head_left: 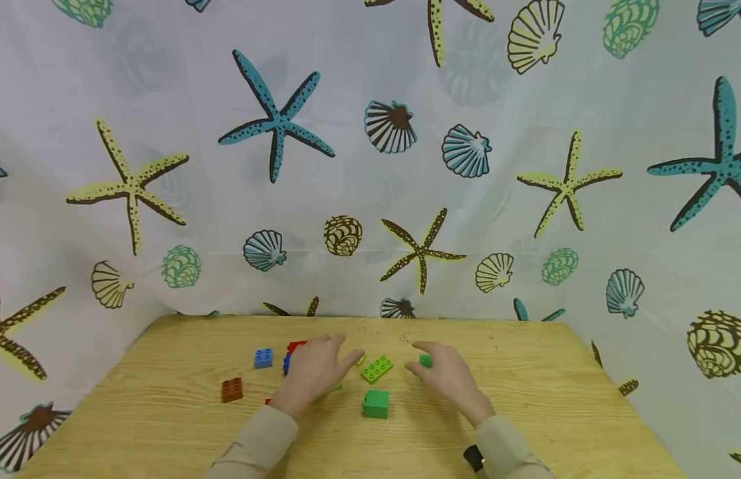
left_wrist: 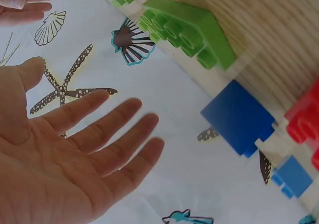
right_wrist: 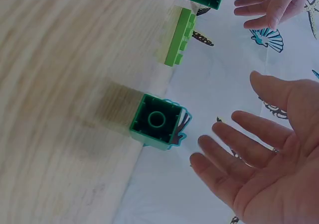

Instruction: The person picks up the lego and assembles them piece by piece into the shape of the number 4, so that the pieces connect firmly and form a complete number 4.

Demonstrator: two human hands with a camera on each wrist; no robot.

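My left hand (head_left: 315,372) hovers over the left part of the bricks, fingers spread and empty. In the left wrist view its palm faces a dark blue brick (left_wrist: 238,118), a light green brick (left_wrist: 192,27) and a red brick (left_wrist: 305,119), all apart from it. My right hand (head_left: 447,374) is also empty, held above the table beside a green brick (head_left: 426,360), which it partly hides. The right wrist view shows that green brick (right_wrist: 156,120) on its side, hollow underside visible, apart from the fingers. Between the hands lie a lime green brick (head_left: 376,369) and another green brick (head_left: 376,404).
On the wooden table (head_left: 544,399), a light blue brick (head_left: 263,358) and a brown brick (head_left: 231,390) lie left of the left hand. A small black object (head_left: 474,458) shows by the right sleeve. A patterned curtain (head_left: 358,186) hangs behind the table.
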